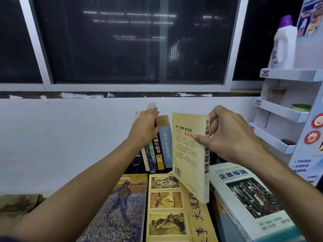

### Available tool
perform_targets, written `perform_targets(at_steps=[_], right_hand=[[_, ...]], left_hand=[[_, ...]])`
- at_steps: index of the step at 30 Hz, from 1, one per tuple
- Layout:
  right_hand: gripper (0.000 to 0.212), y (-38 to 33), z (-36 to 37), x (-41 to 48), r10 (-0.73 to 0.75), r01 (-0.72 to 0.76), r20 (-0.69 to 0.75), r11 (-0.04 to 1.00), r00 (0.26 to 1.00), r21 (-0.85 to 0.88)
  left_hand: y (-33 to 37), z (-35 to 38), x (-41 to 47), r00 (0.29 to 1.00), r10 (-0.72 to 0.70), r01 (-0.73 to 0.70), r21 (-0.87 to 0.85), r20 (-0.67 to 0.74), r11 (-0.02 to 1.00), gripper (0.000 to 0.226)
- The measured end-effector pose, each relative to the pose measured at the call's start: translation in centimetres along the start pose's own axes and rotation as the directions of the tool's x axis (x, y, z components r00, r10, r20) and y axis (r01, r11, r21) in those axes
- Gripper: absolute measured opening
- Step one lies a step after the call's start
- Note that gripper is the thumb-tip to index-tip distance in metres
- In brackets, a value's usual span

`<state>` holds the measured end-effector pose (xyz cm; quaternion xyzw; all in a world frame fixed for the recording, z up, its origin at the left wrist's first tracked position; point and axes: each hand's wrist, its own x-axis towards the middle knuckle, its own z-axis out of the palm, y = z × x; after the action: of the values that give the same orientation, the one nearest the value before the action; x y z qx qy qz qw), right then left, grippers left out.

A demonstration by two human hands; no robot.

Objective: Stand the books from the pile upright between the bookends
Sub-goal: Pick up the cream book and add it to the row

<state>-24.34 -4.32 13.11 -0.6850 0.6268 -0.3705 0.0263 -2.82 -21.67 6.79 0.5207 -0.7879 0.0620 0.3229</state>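
My right hand (227,135) grips a cream paperback (188,154) by its spine, thumb on the back cover, holding it upright in the air just right of the standing row. Several books (160,149) stand upright against the white wall. My left hand (145,128) rests on their tops and front, fingers curled over them. Below lie flat books: a writers' handbook (120,206), a yellow picture-cover book (167,212) and a white-and-teal book (248,198). Any bookend is hidden behind the row and my hands.
A white display rack (279,109) with slanted shelves stands at the right, a white bottle with a purple cap (283,44) on its top shelf. A dark window runs above the wall. Brown cloth (19,203) lies at the lower left.
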Motion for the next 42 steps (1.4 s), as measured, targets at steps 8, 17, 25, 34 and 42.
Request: perform_targets(at_steps=[8,17,25,34,42], right_hand=[[0.039,-0.1,1.9,2.6,-0.012,0.011,-0.027,0.999,1.0,-0.053],[0.038,-0.9,4.0,5.3,-0.014,0.01,-0.026,0.99,1.0,-0.141],[0.038,-1.2,6.2,6.9,-0.042,0.027,-0.082,0.983,0.996,-0.179],[0.032,2.1,12.4,7.2,-0.076,0.081,-0.167,0.996,0.983,0.022],[0.032,4.6,16.1,7.9,-0.054,0.065,-0.17,0.996,0.984,0.062]], left_hand=[[-1.1,0.8,0.3,0.998,0.038,-0.039,-0.026,-0.049,0.999,0.056],[-0.8,0.7,-0.3,0.997,0.019,-0.023,-0.05,-0.076,0.999,0.059],[-0.6,0.7,-0.6,0.995,0.012,-0.019,-0.074,-0.098,0.997,0.063],[-0.6,1.0,-0.7,0.992,0.026,-0.038,-0.089,-0.127,0.995,0.062],[-0.6,1.0,-0.6,0.99,0.036,-0.048,-0.084,-0.139,0.995,0.064]])
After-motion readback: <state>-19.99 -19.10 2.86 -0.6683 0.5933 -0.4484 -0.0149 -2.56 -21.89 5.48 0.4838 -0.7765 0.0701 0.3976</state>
